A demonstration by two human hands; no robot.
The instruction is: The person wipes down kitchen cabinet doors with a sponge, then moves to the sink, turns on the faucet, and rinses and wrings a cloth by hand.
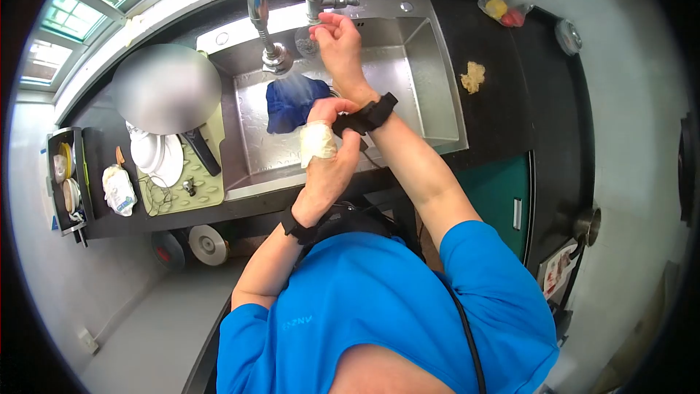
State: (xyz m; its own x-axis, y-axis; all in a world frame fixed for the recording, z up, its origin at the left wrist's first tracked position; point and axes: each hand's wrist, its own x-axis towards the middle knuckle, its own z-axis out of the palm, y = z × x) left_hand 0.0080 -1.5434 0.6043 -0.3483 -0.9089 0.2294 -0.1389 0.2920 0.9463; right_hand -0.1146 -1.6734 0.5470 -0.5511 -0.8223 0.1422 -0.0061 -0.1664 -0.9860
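Note:
My left hand (328, 157), with a pale wrapping on its back, has its fingers around the black strap (375, 111) on my right wrist. Above the sink basin, my right hand (339, 47) is raised near the tap, its fingers curled; whether they hold anything is too small to tell. A dark blue cloth (292, 102) lies in the steel sink (251, 168), under water running from the tap head (277, 59). A small clear item (306, 42) is beside my right fingertips.
Left of the sink, a green mat (211, 193) bears white dishes (166, 160) and a dark-handled pan (200, 152). A yellowish lump (472, 77) sits on the right counter, below a bag of fruit (503, 11). A dish rack (67, 179) stands far left.

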